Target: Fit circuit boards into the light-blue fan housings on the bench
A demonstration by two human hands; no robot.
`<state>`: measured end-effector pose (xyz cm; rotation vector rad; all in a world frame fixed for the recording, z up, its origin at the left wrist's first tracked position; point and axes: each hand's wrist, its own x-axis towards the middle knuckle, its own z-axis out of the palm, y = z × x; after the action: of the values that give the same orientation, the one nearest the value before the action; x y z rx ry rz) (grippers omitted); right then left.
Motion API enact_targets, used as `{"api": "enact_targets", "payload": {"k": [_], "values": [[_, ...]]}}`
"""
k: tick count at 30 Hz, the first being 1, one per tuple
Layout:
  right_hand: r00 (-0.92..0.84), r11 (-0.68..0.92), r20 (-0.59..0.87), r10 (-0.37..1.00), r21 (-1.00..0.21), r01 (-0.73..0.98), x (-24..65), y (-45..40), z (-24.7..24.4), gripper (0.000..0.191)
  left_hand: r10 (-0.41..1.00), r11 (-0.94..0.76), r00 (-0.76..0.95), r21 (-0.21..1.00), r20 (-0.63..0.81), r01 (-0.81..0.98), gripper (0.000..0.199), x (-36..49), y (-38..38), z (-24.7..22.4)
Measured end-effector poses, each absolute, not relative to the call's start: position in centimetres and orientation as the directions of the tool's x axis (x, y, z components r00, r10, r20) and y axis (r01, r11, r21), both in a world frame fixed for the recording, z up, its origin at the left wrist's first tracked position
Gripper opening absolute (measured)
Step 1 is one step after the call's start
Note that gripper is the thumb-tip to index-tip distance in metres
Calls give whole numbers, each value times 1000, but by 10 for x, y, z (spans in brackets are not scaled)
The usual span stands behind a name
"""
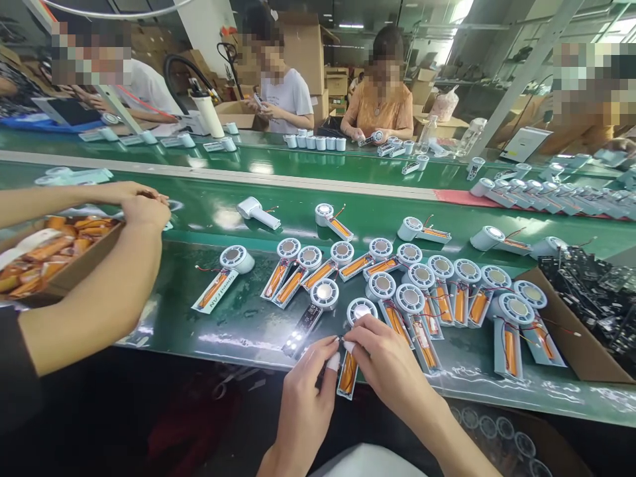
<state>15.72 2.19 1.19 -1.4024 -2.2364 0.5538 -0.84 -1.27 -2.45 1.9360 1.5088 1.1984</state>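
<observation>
At the bench's near edge, a pale blue fan unit (347, 383) with an orange battery in its handle lies between my hands, its round head partly covered. My left hand (311, 387) is on its left side, thumb and fingertips pinched together. On the right, my right hand (385, 351) is closed over the fan's neck, its fingertips meeting the left ones. Whatever is pinched there is too small to make out. Just left and above lies a fan with a dark circuit board (304, 326). Several open fans with orange batteries (460, 301) spread to the right.
A box of dark circuit boards (591, 305) stands at right, a box of orange batteries (74, 255) at left. A co-worker's arms (104, 265) reach in from the left. More fans (335, 225) lie along the green line (209, 192); other people sit across it.
</observation>
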Motion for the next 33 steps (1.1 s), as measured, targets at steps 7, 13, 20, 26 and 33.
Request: {"api": "enact_targets", "payload": {"k": [7, 13, 20, 26, 33], "values": [[-422, 401, 121, 899, -617, 677, 166, 27, 21, 20, 986, -166, 62, 894, 154, 415, 24, -14, -9, -18], [-484, 382, 125, 866, -790, 479, 179, 33, 14, 22, 983, 41, 167, 975, -79, 219, 23, -23, 2, -6], [-397, 382, 189, 898, -782, 492, 172, 32, 1, 21, 973, 43, 210, 974, -90, 221, 22, -27, 13, -10], [-324, 95, -58, 944, -893, 439, 170, 17, 16, 24, 989, -118, 123, 926, 78, 358, 30, -9, -10, -3], [-266, -282, -275, 924, -959, 15, 181, 6, 6, 24, 994, 80, 49, 950, -99, 302, 38, -1, -23, -6]]}}
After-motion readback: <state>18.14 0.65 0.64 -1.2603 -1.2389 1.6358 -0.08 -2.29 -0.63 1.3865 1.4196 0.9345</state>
